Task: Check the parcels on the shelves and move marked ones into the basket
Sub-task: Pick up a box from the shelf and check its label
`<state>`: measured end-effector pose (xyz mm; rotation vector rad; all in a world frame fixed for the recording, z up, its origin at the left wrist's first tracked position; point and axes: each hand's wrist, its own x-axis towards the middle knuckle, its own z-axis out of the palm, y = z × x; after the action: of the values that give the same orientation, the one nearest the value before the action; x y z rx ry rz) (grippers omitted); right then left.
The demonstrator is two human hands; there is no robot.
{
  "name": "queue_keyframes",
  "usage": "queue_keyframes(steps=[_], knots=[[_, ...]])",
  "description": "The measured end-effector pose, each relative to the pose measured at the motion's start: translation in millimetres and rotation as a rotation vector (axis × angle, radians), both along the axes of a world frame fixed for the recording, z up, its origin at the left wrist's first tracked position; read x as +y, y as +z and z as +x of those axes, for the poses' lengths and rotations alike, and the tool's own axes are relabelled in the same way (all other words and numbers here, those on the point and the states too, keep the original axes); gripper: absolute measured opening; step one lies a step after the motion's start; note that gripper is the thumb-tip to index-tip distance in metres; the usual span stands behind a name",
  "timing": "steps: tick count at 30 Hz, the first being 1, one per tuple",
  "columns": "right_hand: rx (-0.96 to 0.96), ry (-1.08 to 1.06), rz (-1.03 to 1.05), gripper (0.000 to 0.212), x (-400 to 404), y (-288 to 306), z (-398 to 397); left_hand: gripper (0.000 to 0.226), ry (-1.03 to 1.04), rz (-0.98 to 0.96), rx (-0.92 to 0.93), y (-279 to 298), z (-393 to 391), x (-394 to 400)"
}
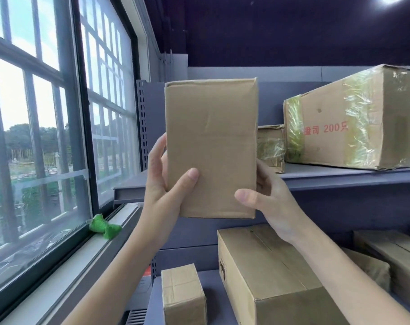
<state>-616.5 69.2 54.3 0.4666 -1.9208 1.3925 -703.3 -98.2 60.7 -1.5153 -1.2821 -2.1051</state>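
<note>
Left hand (162, 184) at eight o'clock and right hand (267, 198) at four o'clock both grasp the upright parcel (211, 148), apparently turning its plain face toward the eyes to check for marks.

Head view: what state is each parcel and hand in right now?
Held parcel: upright, off the shelf, no mark on the facing side.
Left hand: gripping its left edge.
Right hand: gripping its right edge.
Large taped box: resting on upper shelf.
Small parcel: on lower shelf, closed.

Plain brown parcel (211, 146), grey-blue shelves (340, 178), red-printed box (354, 118), green wad (104, 227).
</note>
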Motion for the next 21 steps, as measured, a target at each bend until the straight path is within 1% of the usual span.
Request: queue_keyframes(steps=[1,2,3,4,6,9,10,11,13,14,15,16,17,19,20,21], knots=[[0.009,-0.011,-0.005,0.093,2,-3,1,0.052,-0.017,-0.01,0.004,2,0,-1],[0.018,-0.028,0.007,0.104,5,-6,2,0.052,-0.038,-0.021,0.009,6,0,-3],[0.023,-0.044,0.037,0.115,8,-9,4,0.055,-0.067,-0.032,0.01,10,1,-5],[0.029,-0.067,0.076,0.121,11,-10,7,0.06,-0.098,-0.051,-0.001,16,2,-8],[0.037,-0.126,0.139,0.125,16,-11,11,0.071,-0.18,-0.112,-0.027,26,3,-15],[0.031,-0.234,0.214,0.124,23,-5,18,0.083,-0.364,-0.189,-0.031,38,9,-27],[0.03,-0.292,0.25,0.123,23,-1,20,0.084,-0.393,-0.207,-0.046,41,12,-30],[0.032,-0.351,0.289,0.121,22,2,21,0.082,-0.387,-0.218,-0.06,43,13,-32],[0.078,-0.491,0.362,0.113,18,7,20,0.071,-0.322,-0.216,-0.063,43,14,-30],[0.109,-0.541,0.377,0.106,16,9,19,0.063,-0.293,-0.214,-0.043,42,15,-28],[0.118,-0.544,0.38,0.1,16,12,19,0.057,-0.267,-0.21,-0.02,39,16,-26],[0.092,-0.466,0.357,0.099,16,13,20,0.055,-0.242,-0.2,-0.008,36,16,-25],[0.034,-0.329,0.309,0.102,16,16,25,0.058,-0.219,-0.182,-0.008,32,15,-25],[-0.08,-0.026,0.261,0.116,16,23,37,0.067,-0.188,-0.146,0.005,27,14,-27],[-0.106,0.073,0.258,0.119,12,26,43,0.072,-0.176,-0.139,0.036,25,13,-29],[-0.11,0.121,0.261,0.118,7,28,48,0.079,-0.16,-0.142,0.078,23,13,-31]])
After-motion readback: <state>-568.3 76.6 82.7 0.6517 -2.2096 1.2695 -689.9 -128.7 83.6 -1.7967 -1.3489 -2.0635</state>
